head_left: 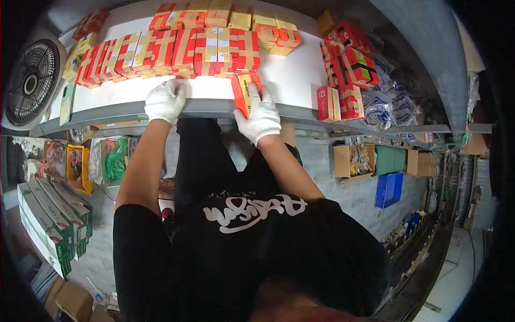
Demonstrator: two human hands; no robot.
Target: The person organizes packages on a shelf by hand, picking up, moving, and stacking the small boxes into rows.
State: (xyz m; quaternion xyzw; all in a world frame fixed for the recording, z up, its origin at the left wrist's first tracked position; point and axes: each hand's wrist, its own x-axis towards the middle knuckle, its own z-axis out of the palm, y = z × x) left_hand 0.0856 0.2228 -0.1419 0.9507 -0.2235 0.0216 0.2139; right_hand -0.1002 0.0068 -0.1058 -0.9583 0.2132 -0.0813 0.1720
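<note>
My right hand [259,117], in a white knit glove, grips a small red and yellow box [242,92] at the front edge of the white tabletop [209,88]. The thumb is on the box's near side and the fingers reach over its right side. My left hand [163,101], gloved too, rests at the same edge with its fingers curled in, and no object shows in it. Just beyond both hands stands a long row of red and tan taped boxes [185,51]. More taped boxes [217,13] lie behind that row.
A fan [32,83] and a phone-like slab [67,103] are at the left. On the right are stacked red boxes [351,61] and clear plastic bags [394,104]. Below stand an open carton [354,161], a blue bin [389,189] and long white-green cartons [53,220].
</note>
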